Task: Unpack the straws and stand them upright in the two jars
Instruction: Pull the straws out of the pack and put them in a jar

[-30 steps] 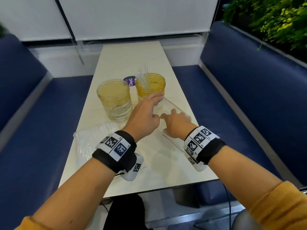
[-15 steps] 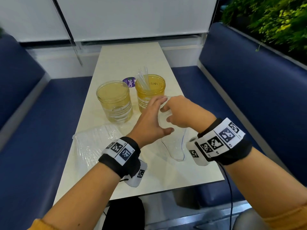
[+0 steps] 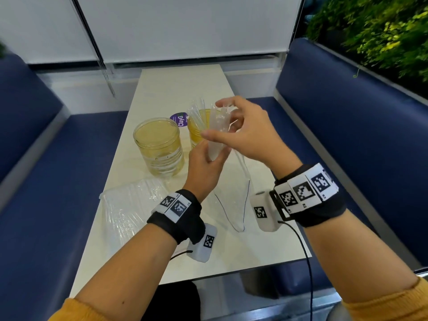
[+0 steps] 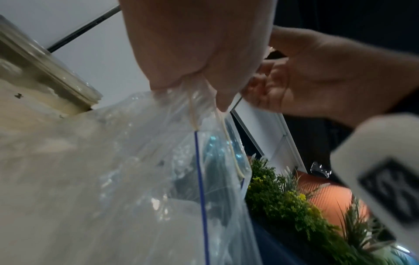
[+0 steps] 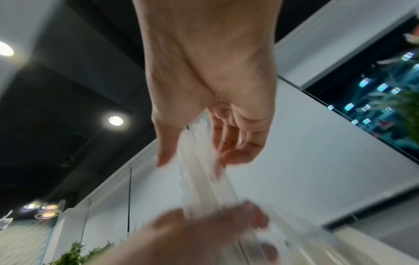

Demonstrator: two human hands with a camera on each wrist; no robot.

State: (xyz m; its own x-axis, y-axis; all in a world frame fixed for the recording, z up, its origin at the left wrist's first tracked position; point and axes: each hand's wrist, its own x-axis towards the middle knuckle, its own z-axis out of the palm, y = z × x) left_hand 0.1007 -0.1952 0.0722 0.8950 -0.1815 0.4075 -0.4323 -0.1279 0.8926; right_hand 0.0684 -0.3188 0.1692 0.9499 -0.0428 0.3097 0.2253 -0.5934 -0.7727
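Observation:
Two yellow-tinted glass jars stand mid-table: the left jar point(image 3: 158, 147) holds no straws, the right jar point(image 3: 196, 132) has several clear straws point(image 3: 196, 114) leaning in it. Raised in front of the right jar is a clear zip bag point(image 3: 231, 205) with a bundle of straws point(image 3: 217, 133) in its upper end; its blue-lined mouth hangs down to the table. My left hand point(image 3: 213, 156) grips the bundle's lower part through the plastic point(image 4: 158, 179). My right hand point(image 3: 222, 119) pinches the bundle's top point(image 5: 204, 188) between thumb and fingers.
A second crumpled clear bag point(image 3: 129, 205) lies on the white table point(image 3: 180, 89) at the near left. A purple round sticker point(image 3: 179, 120) sits behind the jars. Blue benches flank the table and plants point(image 3: 382, 31) fill the right.
Both hands have lifted the bag of straws off the table to in front of the right jar. The right hand rose from the tabletop to the bundle's top.

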